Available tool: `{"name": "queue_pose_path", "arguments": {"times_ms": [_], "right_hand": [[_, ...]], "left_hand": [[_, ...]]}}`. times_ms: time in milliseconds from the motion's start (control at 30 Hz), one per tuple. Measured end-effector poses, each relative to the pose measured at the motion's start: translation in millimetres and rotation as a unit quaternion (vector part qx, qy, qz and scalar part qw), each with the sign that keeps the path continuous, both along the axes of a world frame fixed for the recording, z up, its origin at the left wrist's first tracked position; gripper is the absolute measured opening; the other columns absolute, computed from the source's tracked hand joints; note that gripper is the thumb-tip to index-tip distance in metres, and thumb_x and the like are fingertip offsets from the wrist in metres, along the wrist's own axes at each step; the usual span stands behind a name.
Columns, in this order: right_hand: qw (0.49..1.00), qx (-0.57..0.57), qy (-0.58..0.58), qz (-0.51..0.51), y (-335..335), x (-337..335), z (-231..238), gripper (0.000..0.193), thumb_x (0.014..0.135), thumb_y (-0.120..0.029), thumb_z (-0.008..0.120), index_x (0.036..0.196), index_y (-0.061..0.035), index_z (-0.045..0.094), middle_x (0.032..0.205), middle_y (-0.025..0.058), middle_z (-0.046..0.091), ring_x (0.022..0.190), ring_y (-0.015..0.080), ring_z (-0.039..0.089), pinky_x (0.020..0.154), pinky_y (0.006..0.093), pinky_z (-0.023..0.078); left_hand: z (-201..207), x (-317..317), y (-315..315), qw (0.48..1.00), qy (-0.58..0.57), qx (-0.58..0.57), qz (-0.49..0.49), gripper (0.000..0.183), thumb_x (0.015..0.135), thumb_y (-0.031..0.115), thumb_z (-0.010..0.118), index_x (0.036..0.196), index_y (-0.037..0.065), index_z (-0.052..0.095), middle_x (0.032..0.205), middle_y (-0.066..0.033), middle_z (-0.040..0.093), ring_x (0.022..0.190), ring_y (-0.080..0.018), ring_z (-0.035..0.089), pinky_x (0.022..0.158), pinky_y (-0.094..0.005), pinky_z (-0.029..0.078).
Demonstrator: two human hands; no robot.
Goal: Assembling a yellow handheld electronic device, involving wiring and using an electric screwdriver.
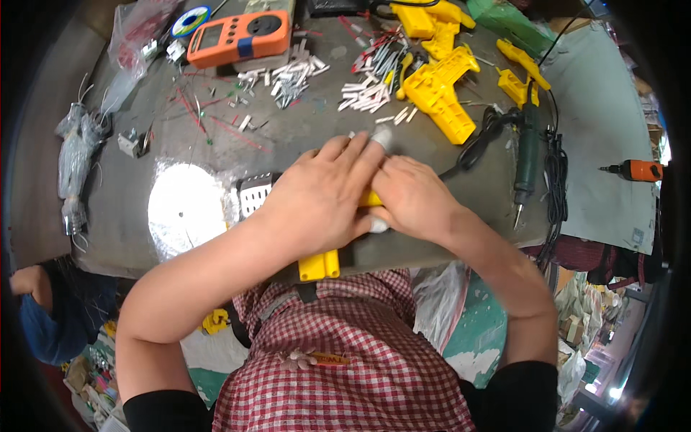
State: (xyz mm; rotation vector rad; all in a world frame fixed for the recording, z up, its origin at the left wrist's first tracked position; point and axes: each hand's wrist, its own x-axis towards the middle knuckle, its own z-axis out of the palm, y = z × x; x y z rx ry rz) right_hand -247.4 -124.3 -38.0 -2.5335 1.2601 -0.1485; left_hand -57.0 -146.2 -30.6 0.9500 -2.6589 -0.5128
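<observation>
A yellow gun-shaped plastic housing lies at the front of the workbench, mostly hidden under my hands. My left hand is laid across it, its fingers curled over the far side and white covers on some fingertips. Close against it, my right hand is closed on the housing's right part. A perforated black-and-white piece sticks out to the left of my left hand. From behind my right hand a black cord runs off to the right. What my fingertips press on is hidden.
Beyond my hands are yellow housing shells, white sleeves and an orange multimeter. A dark green electric screwdriver lies at right. Plastic-wrapped parts lie at left, near another person's arm. An orange power tool is far right.
</observation>
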Motion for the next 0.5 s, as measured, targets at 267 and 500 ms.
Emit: {"name": "queue_pose_path", "arguments": {"times_ms": [267,500], "right_hand": [[0.976,0.076,-0.191,-0.077,25,-51,16,0.049,0.077,-0.013,0.072,0.121,-0.0012,0.056,0.12,0.0168,0.056,0.116,0.0319,0.052,0.097,0.0393,0.043],[0.857,-0.27,-0.054,-0.436,34,-117,15,0.026,0.078,-0.006,0.068,0.104,-0.0019,0.063,0.101,0.0135,0.061,0.096,0.0305,0.057,0.086,0.0376,0.048]], "left_hand": [[12,-12,-4,0.995,-0.089,0.035,-0.039,0.06,0.074,0.027,0.071,0.127,0.006,0.05,0.105,-0.0104,0.058,0.097,-0.0285,0.058,0.08,-0.038,0.049],[15,-12,-10,0.991,-0.099,0.083,-0.034,0.056,0.075,0.025,0.071,0.123,0.004,0.053,0.104,-0.0143,0.061,0.093,-0.0337,0.061,0.079,-0.0415,0.051]]}}
